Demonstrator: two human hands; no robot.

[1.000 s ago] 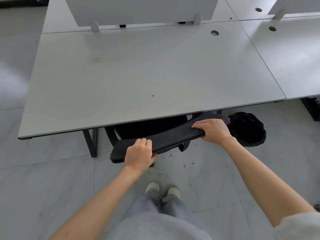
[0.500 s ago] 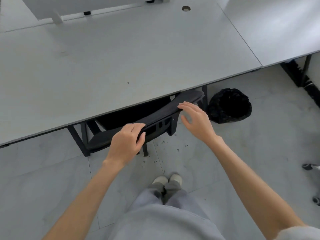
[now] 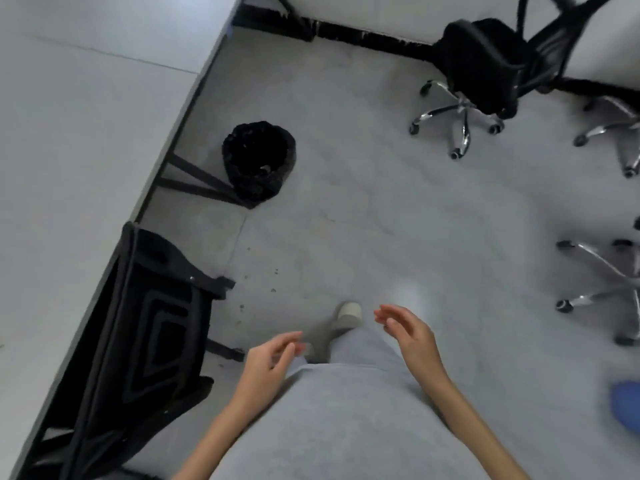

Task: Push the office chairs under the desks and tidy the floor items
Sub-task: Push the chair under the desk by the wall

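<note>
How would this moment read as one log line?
left hand: free | right hand: free | pushed-in chair: under desk | loose chair: out

My one head camera looks steeply down, close over my empty left hand [image 3: 268,362] and right hand [image 3: 408,336], the floor [image 3: 381,220] stretching beyond them.

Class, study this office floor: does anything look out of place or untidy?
Yes. One black office chair stands out in the open floor at the upper right, not under a desk, with more chrome chair bases loose at the right edge. Small dark specks dot the floor by the desk.
</note>
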